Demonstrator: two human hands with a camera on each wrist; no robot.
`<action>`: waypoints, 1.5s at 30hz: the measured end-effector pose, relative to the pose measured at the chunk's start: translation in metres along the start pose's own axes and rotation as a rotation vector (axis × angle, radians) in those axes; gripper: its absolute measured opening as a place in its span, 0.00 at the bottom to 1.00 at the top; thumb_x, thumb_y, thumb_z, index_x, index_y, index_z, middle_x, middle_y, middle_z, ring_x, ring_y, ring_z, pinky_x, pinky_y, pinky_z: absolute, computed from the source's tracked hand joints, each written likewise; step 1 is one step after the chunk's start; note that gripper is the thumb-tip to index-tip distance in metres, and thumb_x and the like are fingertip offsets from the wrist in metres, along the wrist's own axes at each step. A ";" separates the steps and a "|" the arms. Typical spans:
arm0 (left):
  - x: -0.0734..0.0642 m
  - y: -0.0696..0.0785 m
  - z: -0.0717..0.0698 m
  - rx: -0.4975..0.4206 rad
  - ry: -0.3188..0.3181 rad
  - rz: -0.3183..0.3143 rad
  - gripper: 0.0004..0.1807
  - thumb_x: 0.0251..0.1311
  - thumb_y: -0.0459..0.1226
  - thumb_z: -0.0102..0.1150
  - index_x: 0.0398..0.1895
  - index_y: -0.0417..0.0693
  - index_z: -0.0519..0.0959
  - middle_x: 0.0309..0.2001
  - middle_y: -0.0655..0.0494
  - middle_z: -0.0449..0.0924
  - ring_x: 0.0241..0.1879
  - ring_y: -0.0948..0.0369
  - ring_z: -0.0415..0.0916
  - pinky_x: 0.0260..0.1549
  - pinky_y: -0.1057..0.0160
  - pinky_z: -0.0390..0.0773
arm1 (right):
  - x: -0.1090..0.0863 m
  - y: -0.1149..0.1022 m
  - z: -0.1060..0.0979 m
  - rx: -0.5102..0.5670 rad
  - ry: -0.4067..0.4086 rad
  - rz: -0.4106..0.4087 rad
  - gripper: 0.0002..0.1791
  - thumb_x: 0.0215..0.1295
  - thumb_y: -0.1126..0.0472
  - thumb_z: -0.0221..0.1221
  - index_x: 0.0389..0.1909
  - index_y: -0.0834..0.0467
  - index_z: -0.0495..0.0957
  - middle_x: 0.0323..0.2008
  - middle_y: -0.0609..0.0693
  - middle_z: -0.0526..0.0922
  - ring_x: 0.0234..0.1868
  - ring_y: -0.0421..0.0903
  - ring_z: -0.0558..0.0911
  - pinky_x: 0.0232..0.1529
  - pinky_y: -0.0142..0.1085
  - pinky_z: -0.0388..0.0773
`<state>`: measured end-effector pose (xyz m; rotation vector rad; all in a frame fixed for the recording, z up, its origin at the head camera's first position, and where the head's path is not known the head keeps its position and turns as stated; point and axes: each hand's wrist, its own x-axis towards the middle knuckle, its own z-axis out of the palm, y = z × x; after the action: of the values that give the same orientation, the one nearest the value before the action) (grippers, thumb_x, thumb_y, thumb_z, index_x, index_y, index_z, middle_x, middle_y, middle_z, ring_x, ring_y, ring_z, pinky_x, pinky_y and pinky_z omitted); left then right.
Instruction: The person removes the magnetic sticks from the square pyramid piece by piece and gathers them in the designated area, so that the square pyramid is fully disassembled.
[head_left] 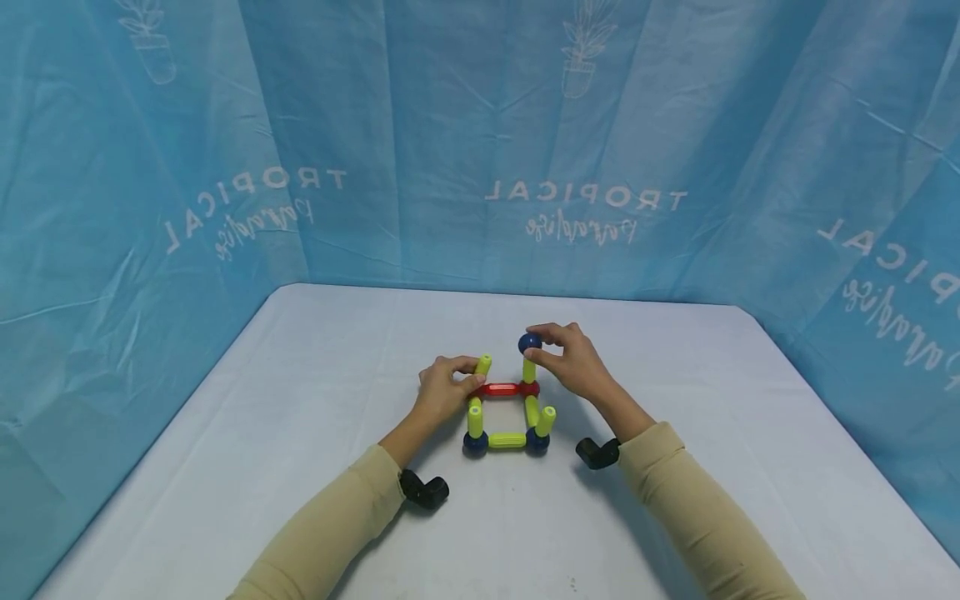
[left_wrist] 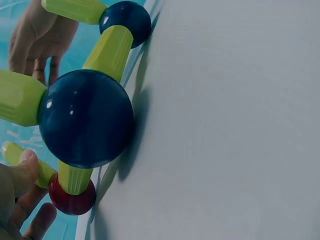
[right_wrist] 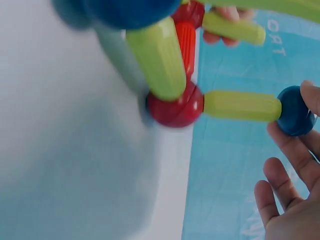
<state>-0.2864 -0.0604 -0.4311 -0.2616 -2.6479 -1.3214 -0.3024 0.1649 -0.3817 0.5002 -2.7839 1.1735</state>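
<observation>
A square frame of rods and balls lies on the white table, with a green rod rising from each corner. Two blue balls, one of them the near-left ball (head_left: 476, 444), form the front corners, and red balls the back ones. A red rod (head_left: 501, 389) joins the back corners. My left hand (head_left: 444, 387) pinches the upright green rod (left_wrist: 44, 172) at the back-left corner. With thumb and fingertips, my right hand (head_left: 572, 363) holds a blue ball (right_wrist: 295, 111) at the top of the back-right green rod (right_wrist: 242, 105); ball and rod meet end to end.
The white table (head_left: 337, 358) extends all round the frame. A blue printed curtain (head_left: 450, 150) hangs behind it and along both sides. Black wrist cameras, one by the left sleeve (head_left: 426, 490) and one by the right sleeve (head_left: 597, 453), stick out over the table.
</observation>
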 end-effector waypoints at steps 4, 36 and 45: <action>-0.003 -0.004 -0.005 -0.030 0.002 -0.026 0.14 0.58 0.42 0.62 0.47 0.51 0.82 0.42 0.56 0.84 0.51 0.56 0.72 0.61 0.47 0.56 | -0.003 0.010 -0.006 0.018 0.014 0.007 0.26 0.61 0.45 0.59 0.59 0.48 0.73 0.46 0.52 0.78 0.56 0.53 0.71 0.55 0.53 0.71; -0.006 -0.022 -0.031 -0.189 -0.027 -0.072 0.13 0.63 0.38 0.55 0.50 0.47 0.78 0.47 0.48 0.82 0.62 0.52 0.70 0.65 0.41 0.56 | -0.013 0.067 -0.011 -0.065 -0.190 0.114 0.22 0.58 0.59 0.61 0.56 0.57 0.76 0.54 0.58 0.80 0.60 0.57 0.71 0.58 0.54 0.66; -0.003 -0.026 -0.036 -0.193 -0.033 -0.137 0.14 0.65 0.39 0.53 0.52 0.48 0.77 0.50 0.50 0.80 0.61 0.54 0.70 0.65 0.42 0.57 | -0.018 0.061 -0.004 -0.096 -0.207 0.132 0.22 0.58 0.57 0.63 0.55 0.55 0.76 0.52 0.54 0.80 0.55 0.52 0.71 0.52 0.47 0.69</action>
<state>-0.2870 -0.1049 -0.4306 -0.1295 -2.6069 -1.6326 -0.3057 0.2125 -0.4236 0.4594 -3.0753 1.0604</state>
